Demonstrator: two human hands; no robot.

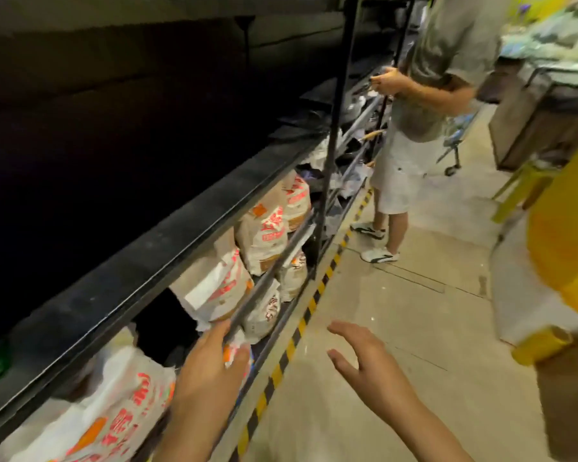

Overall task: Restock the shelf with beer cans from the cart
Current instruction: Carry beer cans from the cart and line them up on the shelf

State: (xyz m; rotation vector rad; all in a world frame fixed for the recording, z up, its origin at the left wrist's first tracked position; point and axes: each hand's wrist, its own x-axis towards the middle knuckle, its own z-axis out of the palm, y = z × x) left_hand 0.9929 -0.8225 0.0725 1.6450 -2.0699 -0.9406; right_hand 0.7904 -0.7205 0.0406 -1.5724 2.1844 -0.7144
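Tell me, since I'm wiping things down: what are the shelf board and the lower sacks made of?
The shelf board looks like black painted metal, going by its thin, faintly glossy, scuffed edge. The sacks look like crinkly plastic or woven poly, white with red print; blur leaves that open.

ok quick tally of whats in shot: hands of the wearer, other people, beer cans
Wearer's hands: 2, the left hand and the right hand, both empty
Other people: 1, the person standing by the shelf
Beer cans: 0 in view
Total: 3
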